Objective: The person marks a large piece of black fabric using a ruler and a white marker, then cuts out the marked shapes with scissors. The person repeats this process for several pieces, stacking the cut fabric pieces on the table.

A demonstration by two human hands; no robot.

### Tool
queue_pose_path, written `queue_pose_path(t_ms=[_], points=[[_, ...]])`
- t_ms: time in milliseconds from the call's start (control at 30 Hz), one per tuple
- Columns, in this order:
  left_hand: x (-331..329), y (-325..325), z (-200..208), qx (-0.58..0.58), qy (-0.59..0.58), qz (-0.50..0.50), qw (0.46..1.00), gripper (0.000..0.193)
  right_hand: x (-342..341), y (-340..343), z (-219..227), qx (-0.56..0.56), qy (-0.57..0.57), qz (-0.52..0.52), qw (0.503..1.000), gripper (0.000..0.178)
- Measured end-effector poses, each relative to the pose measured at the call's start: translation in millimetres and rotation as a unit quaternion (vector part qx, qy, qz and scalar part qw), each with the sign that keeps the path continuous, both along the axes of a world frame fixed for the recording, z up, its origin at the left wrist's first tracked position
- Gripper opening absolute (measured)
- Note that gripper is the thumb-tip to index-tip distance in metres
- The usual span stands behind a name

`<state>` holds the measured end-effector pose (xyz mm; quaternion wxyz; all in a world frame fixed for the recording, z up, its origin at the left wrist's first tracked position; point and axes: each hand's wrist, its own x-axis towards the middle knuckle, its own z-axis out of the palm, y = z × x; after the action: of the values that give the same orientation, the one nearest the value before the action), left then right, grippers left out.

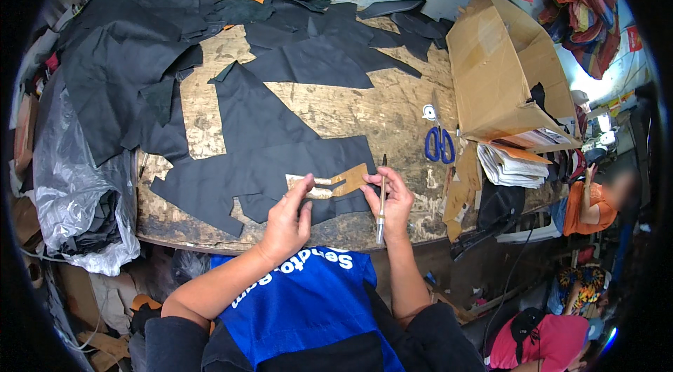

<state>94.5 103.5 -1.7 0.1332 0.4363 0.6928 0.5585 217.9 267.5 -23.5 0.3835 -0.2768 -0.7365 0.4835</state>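
My left hand (289,216) pinches the left end of a small tan cardboard template (350,180) with a long slot cut in it. The template is over the lower edge of a black leather piece (280,158); whether it touches the leather I cannot tell. In my right hand (394,198) is a slim silver pen (381,205), held upright between the fingers with its dark tip pointing away from me. Fingertips of that hand also touch the template's right end. Blue-handled scissors (439,144) lie to the right on the worn wooden table (336,109).
Black leather scraps (140,64) heap over the table's left and far sides. An open cardboard box (491,64) stands at the right, with a stack of papers (515,165) beside it. A clear plastic bag (77,190) hangs at the left. People (596,204) are off to the right.
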Motion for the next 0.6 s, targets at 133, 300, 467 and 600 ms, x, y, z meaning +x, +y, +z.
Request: queue_pose_path(t_ms=[133, 300, 467, 600], points=[[2.1, -0.9, -1.4, -0.038, 0.130, -0.066, 0.989, 0.038, -1.0, 0.2, -1.9, 0.005, 0.011, -0.006, 1.000, 0.044], [4.0, -0.9, -2.2, -0.077, 0.204, -0.082, 0.972, 0.034, -0.8, 1.2, -3.3, -0.003, 0.015, -0.005, 1.000, 0.045], [4.1, -3.4, -2.0, -0.081, 0.214, -0.086, 0.970, 0.034, -0.8, 1.6, -4.0, 0.007, 0.021, -0.001, 1.000, 0.045], [3.3, -4.3, -0.6, -0.073, 0.191, -0.095, 0.974, 0.033, -0.3, 1.7, -3.5, -0.012, 0.015, 0.002, 1.000, 0.045]])
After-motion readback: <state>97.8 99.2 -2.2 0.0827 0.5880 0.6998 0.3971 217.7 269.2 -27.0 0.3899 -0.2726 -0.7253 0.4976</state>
